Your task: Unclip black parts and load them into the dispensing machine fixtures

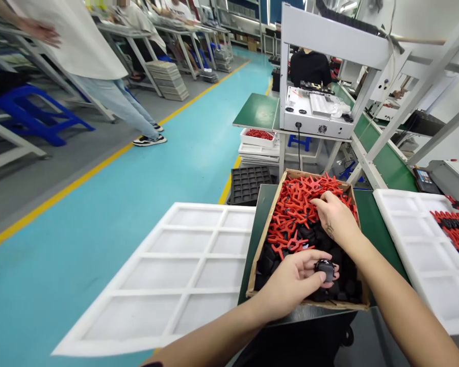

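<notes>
A cardboard box [268, 219] sits on the green bench in front of me. It is filled with several red plastic pieces [296, 206] at the back and black parts [270, 260] at the front. My left hand [290, 280] reaches into the front of the box, fingers closed around one small black part [325, 268]. My right hand [334, 216] lies on the pile farther back, fingers curled down among the red pieces; what they grip is hidden.
A white foam tray [168, 275] with empty compartments juts out left of the box. Another white tray [416, 244], with red and black parts, lies right. Beyond are a black tray [248, 184], a white machine [313, 114], a green conveyor [390, 163], and people by the aisle.
</notes>
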Available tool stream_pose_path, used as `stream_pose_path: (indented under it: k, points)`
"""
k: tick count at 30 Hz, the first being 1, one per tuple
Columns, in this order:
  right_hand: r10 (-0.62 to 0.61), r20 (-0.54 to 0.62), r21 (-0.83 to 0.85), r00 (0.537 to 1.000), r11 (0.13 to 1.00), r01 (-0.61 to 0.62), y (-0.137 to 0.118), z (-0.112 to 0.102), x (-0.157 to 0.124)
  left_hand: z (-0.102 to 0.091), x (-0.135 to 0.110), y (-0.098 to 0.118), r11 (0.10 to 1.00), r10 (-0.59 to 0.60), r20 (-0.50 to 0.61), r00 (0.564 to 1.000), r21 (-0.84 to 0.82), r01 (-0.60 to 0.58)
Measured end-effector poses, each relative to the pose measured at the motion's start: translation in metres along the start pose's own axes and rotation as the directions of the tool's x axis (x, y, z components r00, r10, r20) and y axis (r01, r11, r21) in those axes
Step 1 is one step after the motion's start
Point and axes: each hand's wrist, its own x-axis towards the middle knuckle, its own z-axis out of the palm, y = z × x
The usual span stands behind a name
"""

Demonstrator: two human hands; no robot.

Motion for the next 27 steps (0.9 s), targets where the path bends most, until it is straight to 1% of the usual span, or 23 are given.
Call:
stream_pose_path:
  k: [3,6,9,11,13,15,16,17,18,19,21,23,26,27]
  points:
    - [-0.057,0.065,-0.120,0.996,0.991,0.065,-0.003,-0.001,0.012,0.000,-0.001,0.001,1.000,0.003,-0.007,1.000,-0.001,-0.004]
    - [-0.103,0.110,-0.193,0.989,0.974,0.122,-0.007,-0.004,0.016,0.000,-0.002,0.001,1.000,0.011,-0.006,1.000,0.001,-0.011]
    - [-0.128,0.122,-0.222,0.984,0.963,0.153,-0.007,-0.011,0.007,0.000,-0.002,0.000,1.000,0.022,-0.005,1.000,-0.004,-0.022]
    - [-0.127,0.108,-0.226,0.986,0.963,0.148,-0.004,-0.020,-0.006,0.000,-0.001,-0.001,0.999,0.030,-0.006,1.000,-0.015,-0.031]
    - [-0.109,0.038,-0.154,0.993,0.982,0.113,0.001,-0.032,-0.024,-0.001,-0.001,-0.002,0.999,0.037,-0.003,0.999,-0.027,-0.038]
    - [-0.047,-0.046,0.026,0.998,0.998,0.049,0.004,-0.047,-0.046,-0.002,0.000,-0.002,0.998,0.042,0.004,0.999,-0.037,-0.042]
    - [0.010,-0.072,0.145,0.997,0.989,0.000,0.005,-0.054,-0.057,-0.002,0.000,-0.002,0.998,0.043,0.007,0.999,-0.042,-0.042]
    - [0.084,-0.071,0.262,0.994,0.963,-0.062,0.004,-0.061,-0.068,-0.003,0.000,-0.002,0.998,0.042,0.009,0.999,-0.048,-0.041]
    - [0.158,-0.041,0.359,0.987,0.924,-0.133,0.002,-0.068,-0.078,-0.003,0.000,-0.001,0.998,0.040,0.010,0.999,-0.055,-0.040]
    - [0.226,0.001,0.435,0.974,0.877,-0.204,0.000,-0.073,-0.089,-0.004,0.000,-0.001,0.997,0.040,0.010,0.999,-0.061,-0.039]
    - [0.327,0.079,0.535,0.942,0.783,-0.317,-0.005,-0.080,-0.110,-0.004,0.001,-0.001,0.997,0.042,0.010,0.999,-0.071,-0.041]
    - [0.404,0.132,0.611,0.905,0.686,-0.396,-0.010,-0.080,-0.130,-0.005,0.001,-0.001,0.996,0.047,0.012,0.999,-0.073,-0.046]
    - [0.534,0.195,0.708,0.822,0.504,-0.495,-0.016,-0.072,-0.157,-0.005,0.002,-0.001,0.996,0.054,0.023,0.998,-0.067,-0.052]
    - [0.560,0.214,0.723,0.800,0.460,-0.515,-0.018,-0.069,-0.163,-0.005,0.002,-0.002,0.996,0.057,0.027,0.998,-0.063,-0.055]
